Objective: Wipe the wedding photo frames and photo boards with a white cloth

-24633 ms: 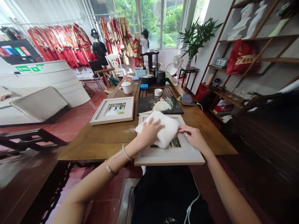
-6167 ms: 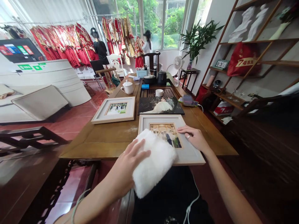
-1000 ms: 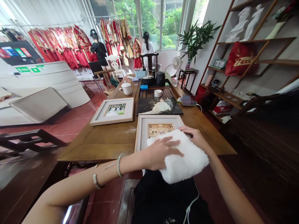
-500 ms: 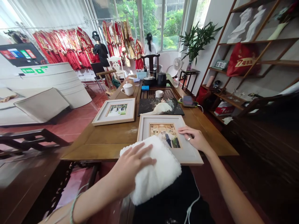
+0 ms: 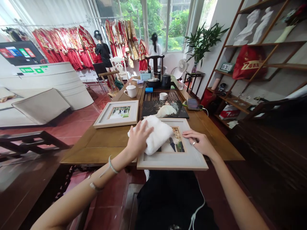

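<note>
My left hand (image 5: 138, 135) has a fluffy white cloth (image 5: 158, 132) under its spread fingers and presses it on the upper left of a pale wooden picture frame (image 5: 171, 164). The cloth covers much of the wedding photo (image 5: 177, 140) inside. On the frame's right side rests my right hand (image 5: 198, 140), fingers stretched out over the border; a ring is on one finger. The frame's near edge reaches past the table's front edge. Left of it lies a second framed photo (image 5: 117, 113). Just behind is a dark picture panel (image 5: 165, 109) showing a white dress.
On the wooden table (image 5: 103, 145) stand a lidded white mug (image 5: 130, 90), a small white cup (image 5: 163, 96) and a black kettle (image 5: 165, 81). A phone (image 5: 193, 104) with a cable lies at right. Shelves (image 5: 263, 64) line the right wall. Two people are near the red garments.
My left hand has moved forward, carrying the cloth from the frame's near left edge up to its upper left part. My right hand has stayed in place.
</note>
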### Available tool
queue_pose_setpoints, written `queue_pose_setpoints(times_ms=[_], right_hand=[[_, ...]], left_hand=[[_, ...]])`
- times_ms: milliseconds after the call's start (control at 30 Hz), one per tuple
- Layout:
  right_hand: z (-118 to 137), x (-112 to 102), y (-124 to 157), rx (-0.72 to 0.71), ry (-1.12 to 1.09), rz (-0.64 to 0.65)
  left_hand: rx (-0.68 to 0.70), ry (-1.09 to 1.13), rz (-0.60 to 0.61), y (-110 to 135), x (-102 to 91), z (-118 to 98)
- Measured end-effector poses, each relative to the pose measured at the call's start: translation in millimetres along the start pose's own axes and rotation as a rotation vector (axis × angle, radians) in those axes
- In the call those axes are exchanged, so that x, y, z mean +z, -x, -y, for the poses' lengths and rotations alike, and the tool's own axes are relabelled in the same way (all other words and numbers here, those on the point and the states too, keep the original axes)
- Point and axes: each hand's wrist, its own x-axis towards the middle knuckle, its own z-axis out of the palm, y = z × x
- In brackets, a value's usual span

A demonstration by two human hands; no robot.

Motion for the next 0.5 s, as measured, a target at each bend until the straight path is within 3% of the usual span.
queue_pose_setpoints(times_ms=[267,367,500], right_hand=[[2.4,-0.4,0.8,0.020,0.011,0.006],[2.3,-0.5,0.8,0.016,0.010,0.008],[3.2,-0.1,-0.4,0.042,0.004,0.002]], left_hand=[[-0.017,-0.007,-0.169,-53.3,16.2,17.5],[0.022,0.054,-0.120,-60.6,15.6,23.4],[0.068,0.139,-0.037,-50.3,8.1,26.1]])
